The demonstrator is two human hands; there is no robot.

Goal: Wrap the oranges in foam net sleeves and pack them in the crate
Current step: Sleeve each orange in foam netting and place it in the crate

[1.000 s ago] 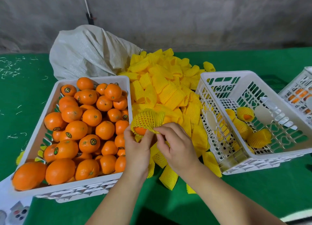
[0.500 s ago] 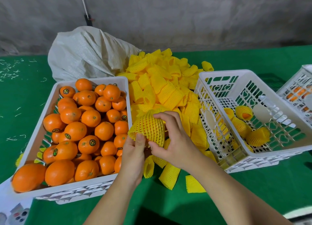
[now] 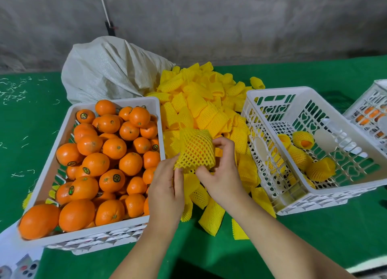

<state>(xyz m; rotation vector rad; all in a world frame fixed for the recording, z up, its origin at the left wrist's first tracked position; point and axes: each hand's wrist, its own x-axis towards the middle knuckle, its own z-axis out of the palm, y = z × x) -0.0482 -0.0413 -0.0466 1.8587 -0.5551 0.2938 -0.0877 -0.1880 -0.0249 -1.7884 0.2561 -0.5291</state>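
my left hand (image 3: 167,186) and right hand (image 3: 223,174) both pinch the stretched yellow foam net sleeve (image 3: 195,151) around one orange, held above the loose sleeve pile (image 3: 201,102). the white slotted plastic crate (image 3: 335,190) holds only a few wrapped fruits; the white tray of bare oranges (image 3: 104,153) remains nearly full. judged: early stage.

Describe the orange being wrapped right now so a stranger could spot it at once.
Start at the white plastic crate of bare oranges on the left and the heap of empty yellow foam net sleeves beside it. Just in front of that heap, the left hand and right hand hold one sleeved orange. Its sleeve bulges, with orange showing through the mesh.
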